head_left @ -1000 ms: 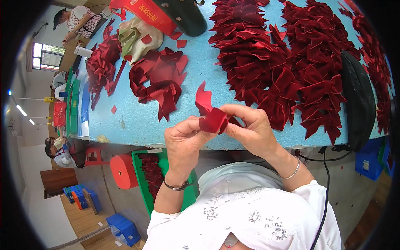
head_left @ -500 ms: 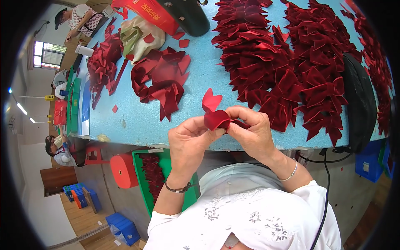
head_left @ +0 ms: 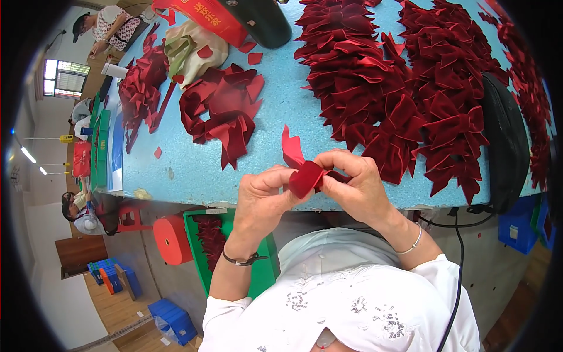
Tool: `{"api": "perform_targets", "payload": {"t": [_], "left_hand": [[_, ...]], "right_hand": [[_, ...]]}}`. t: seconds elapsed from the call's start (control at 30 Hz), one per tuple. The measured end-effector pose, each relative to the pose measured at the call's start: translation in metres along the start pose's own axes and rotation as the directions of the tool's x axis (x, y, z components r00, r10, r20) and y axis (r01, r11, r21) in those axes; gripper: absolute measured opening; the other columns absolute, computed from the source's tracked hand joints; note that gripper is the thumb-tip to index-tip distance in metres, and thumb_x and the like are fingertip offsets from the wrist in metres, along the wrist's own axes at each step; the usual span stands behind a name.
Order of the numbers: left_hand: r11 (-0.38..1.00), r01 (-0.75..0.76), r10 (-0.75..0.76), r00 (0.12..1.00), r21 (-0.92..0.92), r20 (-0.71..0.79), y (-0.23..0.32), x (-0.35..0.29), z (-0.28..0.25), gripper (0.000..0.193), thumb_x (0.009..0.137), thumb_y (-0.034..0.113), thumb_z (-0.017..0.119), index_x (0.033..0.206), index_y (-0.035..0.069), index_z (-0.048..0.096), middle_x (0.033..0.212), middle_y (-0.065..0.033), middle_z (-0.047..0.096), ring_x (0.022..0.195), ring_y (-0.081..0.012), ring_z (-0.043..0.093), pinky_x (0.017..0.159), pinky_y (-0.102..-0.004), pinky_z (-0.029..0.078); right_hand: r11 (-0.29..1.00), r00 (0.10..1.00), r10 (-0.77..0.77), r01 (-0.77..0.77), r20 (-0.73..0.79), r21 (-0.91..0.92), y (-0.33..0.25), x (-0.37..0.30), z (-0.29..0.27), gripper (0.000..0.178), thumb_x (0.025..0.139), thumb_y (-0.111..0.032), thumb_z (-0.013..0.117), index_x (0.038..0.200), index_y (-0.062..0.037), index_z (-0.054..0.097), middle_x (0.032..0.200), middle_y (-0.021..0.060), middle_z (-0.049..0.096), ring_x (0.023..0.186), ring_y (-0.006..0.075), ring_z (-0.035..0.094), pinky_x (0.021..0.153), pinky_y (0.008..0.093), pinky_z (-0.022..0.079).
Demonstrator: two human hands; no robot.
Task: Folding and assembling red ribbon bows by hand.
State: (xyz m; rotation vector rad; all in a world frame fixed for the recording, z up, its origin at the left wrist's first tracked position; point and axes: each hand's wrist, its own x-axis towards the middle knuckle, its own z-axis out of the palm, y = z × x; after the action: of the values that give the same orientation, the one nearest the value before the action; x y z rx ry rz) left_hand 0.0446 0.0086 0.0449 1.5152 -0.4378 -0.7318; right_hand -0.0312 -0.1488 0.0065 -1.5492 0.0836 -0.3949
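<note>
Between my hands, above the table's near edge, is a dark red velvet ribbon bow (head_left: 305,179) with a loop in front and a lighter red tail sticking up. My left hand (head_left: 263,193) pinches the bow's left side, its fingertips partly hidden behind the loop. With thumb and index finger, my right hand (head_left: 356,183) grips the bow at its middle; a short dark end shows between those fingers. Beyond my hands lies a loose heap of cut red ribbon strips (head_left: 226,111). Rows of finished velvet bows (head_left: 363,76) are piled to the right.
The blue table (head_left: 176,176) also carries a second ribbon heap (head_left: 141,85), a cream cloth bag (head_left: 196,51), a red bag (head_left: 202,20), a dark green cylinder (head_left: 261,23) and a black bag (head_left: 505,144). Below its edge are a green crate (head_left: 258,264) and red roll (head_left: 173,240). Other people sit left.
My left hand has shifted slightly left and its grip has changed. The ribbon loop has turned to show more of its face, and the upright tail looks narrower. My right hand keeps its pinch.
</note>
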Motion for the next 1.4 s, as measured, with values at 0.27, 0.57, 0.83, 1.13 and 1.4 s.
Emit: {"api": "perform_targets", "payload": {"t": [0.27, 0.57, 0.83, 1.13, 1.4], "left_hand": [[0.946, 0.055, -0.086, 0.993, -0.320, -0.083, -0.010, 0.003, 0.003, 0.022, 0.080, 0.003, 0.068, 0.102, 0.000, 0.066, 0.091, -0.0039, 0.067, 0.080, -0.0074, 0.058, 0.073, -0.0215, 0.046], [0.938, 0.080, -0.114, 0.990, -0.337, -0.081, -0.012, 0.001, 0.000, 0.022, 0.080, 0.004, 0.068, 0.101, 0.000, 0.066, 0.091, -0.0037, 0.067, 0.079, -0.0066, 0.058, 0.073, -0.0210, 0.045], [0.940, 0.074, -0.104, 0.992, -0.333, -0.076, -0.012, 0.001, -0.004, 0.022, 0.080, 0.005, 0.068, 0.101, 0.000, 0.066, 0.092, -0.0048, 0.067, 0.079, -0.0070, 0.058, 0.073, -0.0211, 0.045], [0.933, 0.034, -0.062, 0.996, -0.359, -0.069, -0.011, 0.001, -0.005, 0.022, 0.080, 0.002, 0.067, 0.102, -0.001, 0.066, 0.093, -0.0057, 0.068, 0.083, -0.0087, 0.060, 0.076, -0.0221, 0.046], [0.942, 0.063, -0.081, 0.996, -0.330, -0.040, -0.011, 0.003, -0.005, 0.022, 0.081, 0.002, 0.067, 0.102, -0.001, 0.065, 0.094, -0.0062, 0.067, 0.084, -0.0096, 0.060, 0.077, -0.0224, 0.046]], "right_hand": [[0.973, 0.939, -0.198, 0.155, -0.280, -0.169, 0.003, -0.006, 0.013, 0.029, 0.073, 0.004, 0.069, 0.100, 0.0007, 0.059, 0.082, 0.0056, 0.064, 0.075, 0.0130, 0.061, 0.072, 0.0281, 0.049], [0.633, 0.758, -0.641, 0.613, 0.123, -0.473, 0.002, 0.008, -0.009, 0.027, 0.066, 0.008, 0.067, 0.091, -0.0033, 0.063, 0.079, 0.0047, 0.061, 0.072, 0.0213, 0.058, 0.090, 0.0444, 0.039], [0.690, 0.829, -0.545, 0.529, 0.127, -0.494, 0.000, 0.009, -0.003, 0.025, 0.065, 0.007, 0.066, 0.087, -0.0036, 0.062, 0.077, 0.0051, 0.060, 0.073, 0.0214, 0.057, 0.089, 0.0433, 0.040], [0.732, 0.839, -0.543, 0.487, 0.024, -0.477, -0.004, 0.010, 0.002, 0.023, 0.066, 0.007, 0.065, 0.087, -0.0027, 0.062, 0.077, 0.0058, 0.060, 0.072, 0.0217, 0.056, 0.089, 0.0432, 0.039], [0.641, 0.807, -0.578, 0.540, 0.120, -0.545, -0.002, 0.013, -0.001, 0.021, 0.069, 0.002, 0.070, 0.088, -0.0029, 0.063, 0.077, 0.0054, 0.059, 0.073, 0.0212, 0.056, 0.088, 0.0437, 0.039]]}}
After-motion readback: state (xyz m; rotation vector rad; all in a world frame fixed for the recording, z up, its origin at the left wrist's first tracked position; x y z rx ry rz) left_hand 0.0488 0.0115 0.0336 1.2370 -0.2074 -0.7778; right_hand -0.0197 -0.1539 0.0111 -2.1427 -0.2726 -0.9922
